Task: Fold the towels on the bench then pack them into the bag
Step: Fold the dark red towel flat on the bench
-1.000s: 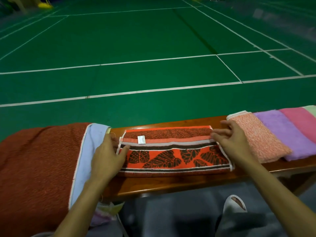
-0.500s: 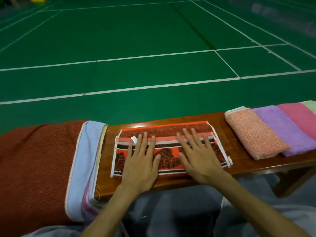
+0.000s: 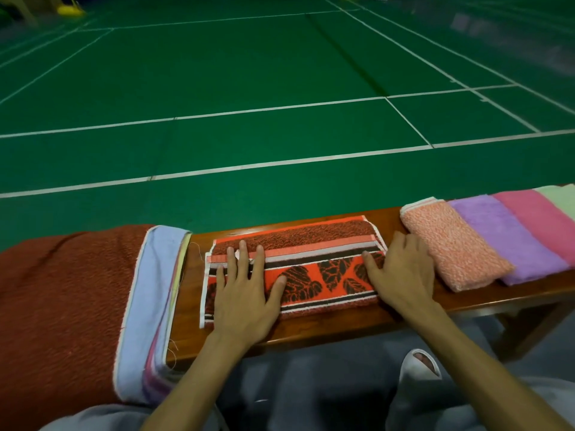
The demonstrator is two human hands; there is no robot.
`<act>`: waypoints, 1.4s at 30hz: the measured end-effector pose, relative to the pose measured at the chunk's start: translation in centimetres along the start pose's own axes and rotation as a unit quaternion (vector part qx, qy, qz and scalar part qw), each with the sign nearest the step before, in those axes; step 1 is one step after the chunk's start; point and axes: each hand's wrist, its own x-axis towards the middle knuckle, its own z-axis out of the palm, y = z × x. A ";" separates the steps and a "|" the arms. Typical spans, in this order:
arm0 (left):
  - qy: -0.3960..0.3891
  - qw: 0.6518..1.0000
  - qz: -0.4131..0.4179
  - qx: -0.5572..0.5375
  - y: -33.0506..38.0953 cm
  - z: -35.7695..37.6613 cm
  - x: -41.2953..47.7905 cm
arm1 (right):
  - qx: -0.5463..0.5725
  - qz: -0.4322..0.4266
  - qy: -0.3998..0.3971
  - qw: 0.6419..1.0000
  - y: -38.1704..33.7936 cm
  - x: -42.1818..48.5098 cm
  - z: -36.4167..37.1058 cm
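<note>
We judge the task partly done. The leaf-print towel (image 3: pixel 311 284) lies folded flat on the bench (image 3: pixel 186 306). Our left grip (image 3: pixel 245 293) presses on its left half with the fingers spread straight, holding nothing. Our right grip (image 3: pixel 404 272) rests flat on its right end, also holding nothing.

Right of the leaf-print towel we count four folded towels side by side: peach (image 3: pixel 451 244), purple (image 3: pixel 504 234), pink (image 3: pixel 541 219) and pale green (image 3: pixel 560 194).

Left of it is a pile, with a rust towel (image 3: pixel 62 306) over a light-blue one (image 3: pixel 149 290). More edges show beneath, but we cannot count them.

No bag is in view, so all the packing is left to do.
</note>
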 end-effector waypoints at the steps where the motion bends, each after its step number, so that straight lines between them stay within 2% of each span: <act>1: 0.008 1.000 0.012 0.000 0.5 -0.1 0.0 | -0.004 0.029 -0.008 1.000 0.1 0.2 -0.3; 4: 0.006 0.999 0.045 0.005 2.2 0.4 0.0 | 0.041 0.054 -0.068 0.995 0.9 1.3 -0.1; 8: -0.001 0.999 0.039 0.018 4.0 1.6 0.4 | 0.191 0.033 -0.113 0.974 1.5 2.2 -0.4; 10: -0.003 0.999 0.036 0.012 4.6 1.9 0.8 | 0.345 0.056 -0.155 0.924 1.5 2.8 -1.7; 12: -0.002 0.999 0.034 -0.008 5.4 1.8 1.3 | 0.507 0.103 -0.187 0.835 1.4 3.3 -3.6; 14: -0.010 0.998 0.032 -0.044 6.2 1.6 1.6 | 0.594 0.130 -0.182 0.773 1.8 4.0 -5.4; 15: -0.018 0.997 0.032 -0.069 6.5 1.5 1.8 | 0.612 0.126 -0.181 0.760 1.9 4.2 -6.2; 17: -0.043 0.983 0.032 -0.175 7.1 0.7 2.0 | 0.621 0.092 -0.177 0.758 1.6 4.4 -7.8; 18: -0.061 0.962 0.024 -0.266 7.2 0.1 2.3 | 0.624 0.064 -0.175 0.759 1.0 4.5 -8.5; 19: -0.082 0.922 0.009 -0.379 7.3 -0.8 2.5 | 0.628 0.035 -0.176 0.758 0.0 4.4 -9.1; 21: -0.113 0.791 -0.044 -0.600 7.2 -3.1 3.1 | 0.631 -0.027 -0.195 0.751 -2.8 3.8 -9.8; 24: -0.172 0.560 -0.123 -0.801 5.3 -5.9 3.9 | 0.626 -0.099 -0.302 0.712 -8.1 1.8 -8.3; 25: -0.191 0.500 -0.142 -0.833 4.4 -6.7 3.9 | 0.621 -0.111 -0.340 0.697 -9.7 1.0 -7.5; 26: -0.213 0.469 -0.161 -0.842 3.6 -7.4 3.7 | 0.623 -0.111 -0.362 0.685 -11.0 0.3 -6.5; 27: -0.226 0.477 -0.179 -0.831 3.0 -7.6 3.5 | 0.632 -0.098 -0.360 0.680 -11.8 -0.1 -5.6; 28: -0.220 0.506 -0.197 -0.810 2.5 -7.5 3.4 | 0.646 -0.074 -0.340 0.680 -12.1 -0.2 -4.9; 30: -0.192 0.564 -0.232 -0.769 1.6 -7.1 3.2 | 0.653 -0.036 -0.278 0.703 -11.7 0.1 -3.8; 33: -0.180 0.614 -0.246 -0.728 0.1 -6.6 3.4 | 0.576 -0.074 -0.231 0.781 -10.0 -0.2 -2.5; 36: -0.155 0.676 -0.237 -0.681 -1.7 -5.9 3.8 | 0.385 -0.186 -0.243 0.871 -9.1 -1.8 -0.8; 37: -0.136 0.711 -0.230 -0.650 -2.1 -5.9 3.7 | 0.307 -0.229 -0.239 0.892 -9.1 -2.2 -0.1; 39: -0.058 0.802 -0.199 -0.560 -3.0 -5.9 3.7 | 0.185 -0.299 -0.219 0.910 -9.4 -2.9 1.0; 41: 0.044 0.900 -0.144 -0.409 -4.1 -6.0 3.4 | 0.128 -0.327 -0.208 0.913 -9.9 -3.2 1.5; 42: 0.086 0.937 -0.112 -0.319 -4.7 -6.0 3.1 | 0.114 -0.332 -0.205 0.914 -10.2 -3.2 1.4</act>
